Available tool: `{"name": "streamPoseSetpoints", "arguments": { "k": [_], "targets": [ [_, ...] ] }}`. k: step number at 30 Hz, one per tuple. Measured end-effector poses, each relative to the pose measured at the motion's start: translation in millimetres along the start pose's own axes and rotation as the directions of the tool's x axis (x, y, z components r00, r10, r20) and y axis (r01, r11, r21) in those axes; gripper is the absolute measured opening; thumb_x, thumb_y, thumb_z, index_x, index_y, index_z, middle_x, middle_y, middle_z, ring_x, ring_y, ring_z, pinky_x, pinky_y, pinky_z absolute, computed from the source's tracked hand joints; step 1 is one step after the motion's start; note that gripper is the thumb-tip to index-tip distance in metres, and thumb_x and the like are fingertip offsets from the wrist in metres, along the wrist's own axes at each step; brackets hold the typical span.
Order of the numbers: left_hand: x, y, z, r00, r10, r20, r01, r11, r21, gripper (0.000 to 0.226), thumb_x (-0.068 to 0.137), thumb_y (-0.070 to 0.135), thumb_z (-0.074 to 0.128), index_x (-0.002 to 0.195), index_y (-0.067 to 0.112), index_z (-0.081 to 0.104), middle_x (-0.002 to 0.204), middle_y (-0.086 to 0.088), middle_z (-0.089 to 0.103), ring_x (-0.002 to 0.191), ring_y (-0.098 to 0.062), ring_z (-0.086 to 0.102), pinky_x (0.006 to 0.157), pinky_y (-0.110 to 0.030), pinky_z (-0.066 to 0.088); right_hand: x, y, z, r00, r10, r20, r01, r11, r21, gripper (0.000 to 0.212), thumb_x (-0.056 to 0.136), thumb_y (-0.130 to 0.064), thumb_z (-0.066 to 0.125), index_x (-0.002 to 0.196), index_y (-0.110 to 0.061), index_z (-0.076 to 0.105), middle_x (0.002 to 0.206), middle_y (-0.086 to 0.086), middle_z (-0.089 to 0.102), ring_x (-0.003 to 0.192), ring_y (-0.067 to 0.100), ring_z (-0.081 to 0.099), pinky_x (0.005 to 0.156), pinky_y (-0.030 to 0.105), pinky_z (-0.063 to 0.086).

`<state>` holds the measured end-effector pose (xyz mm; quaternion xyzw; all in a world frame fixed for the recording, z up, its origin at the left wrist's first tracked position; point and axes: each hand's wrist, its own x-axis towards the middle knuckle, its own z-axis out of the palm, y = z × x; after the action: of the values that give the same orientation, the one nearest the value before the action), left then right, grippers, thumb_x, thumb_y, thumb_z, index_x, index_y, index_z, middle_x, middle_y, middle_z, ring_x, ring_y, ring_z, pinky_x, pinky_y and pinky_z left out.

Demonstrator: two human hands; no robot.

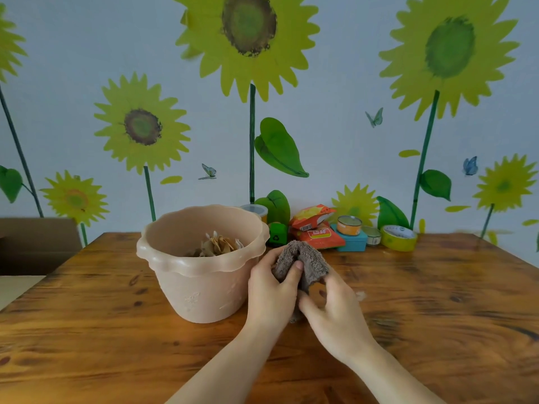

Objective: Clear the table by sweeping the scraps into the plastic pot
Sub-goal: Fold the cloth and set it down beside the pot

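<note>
A beige plastic pot (201, 290) stands on the wooden table (110, 330), left of centre. Brown and white paper scraps (217, 244) lie inside it. Just right of the pot, both my hands hold a fluffy grey cloth (303, 258) above the table. My left hand (271, 290) pinches the cloth's left fold with the thumb on top. My right hand (335, 310) grips its lower right part. One small pale scrap (361, 295) lies on the table right of my right hand.
Along the wall at the back stand a green toy bin (277, 235), orange snack packets (313, 228), a teal box (354, 243) with a can (349, 225) on it, another tin (372, 236) and a yellow tape roll (399, 237). A cardboard box (35, 243) sits off the table's left.
</note>
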<state>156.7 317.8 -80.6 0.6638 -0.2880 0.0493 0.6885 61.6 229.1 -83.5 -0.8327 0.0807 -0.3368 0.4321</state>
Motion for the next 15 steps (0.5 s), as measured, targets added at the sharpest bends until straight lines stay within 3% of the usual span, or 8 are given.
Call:
{"name": "streamPoseSetpoints", "arguments": {
  "k": [4,7,11,15],
  "targets": [
    [-1.5,1.2,-0.7,0.998,0.015,0.054,-0.015,1.000,0.010,0.029,0.096,0.016,0.066,0.123,0.027,0.071,0.107,0.014,0.076,0.106,-0.005,0.069,0.095,-0.039,0.058,2.1,2.4,-1.0,0.997,-0.019,-0.080,0.014,0.998,-0.066,0.033,0.102,-0.019,0.062,0.129,-0.037,0.063,0.115,-0.024,0.069,0.108,-0.006,0.063,0.087,0.010,0.050],
    [-0.8,2.7,-3.6,0.997,0.018,0.074,-0.018,1.000,-0.001,0.029,0.097,0.015,0.065,0.123,0.026,0.071,0.110,0.016,0.075,0.110,-0.002,0.067,0.098,-0.038,0.057,6.1,4.4,-4.9,0.990,0.021,-0.140,-0.029,0.998,-0.052,0.029,0.104,-0.015,0.056,0.121,-0.037,0.063,0.106,-0.027,0.068,0.102,-0.014,0.062,0.084,0.006,0.047],
    [4.9,1.3,-9.9,0.997,-0.057,0.056,0.061,0.995,-0.077,0.023,0.095,0.016,0.069,0.116,0.024,0.075,0.108,0.011,0.077,0.110,-0.008,0.068,0.098,-0.044,0.057,15.8,11.7,-18.6,0.965,0.074,-0.250,-0.071,0.997,0.021,0.026,0.105,-0.012,0.053,0.111,-0.033,0.068,0.105,-0.020,0.071,0.101,-0.005,0.064,0.085,0.026,0.049],
    [4.5,1.3,-14.3,0.986,-0.151,0.063,0.160,0.973,-0.167,0.019,0.091,0.027,0.074,0.110,0.025,0.076,0.107,0.011,0.078,0.109,-0.011,0.070,0.095,-0.036,0.059,22.5,15.6,-29.0,0.954,0.120,-0.274,-0.081,0.985,0.149,0.026,0.104,-0.019,0.050,0.114,-0.025,0.073,0.108,-0.007,0.075,0.105,0.013,0.068,0.092,0.041,0.055]
  ]
}}
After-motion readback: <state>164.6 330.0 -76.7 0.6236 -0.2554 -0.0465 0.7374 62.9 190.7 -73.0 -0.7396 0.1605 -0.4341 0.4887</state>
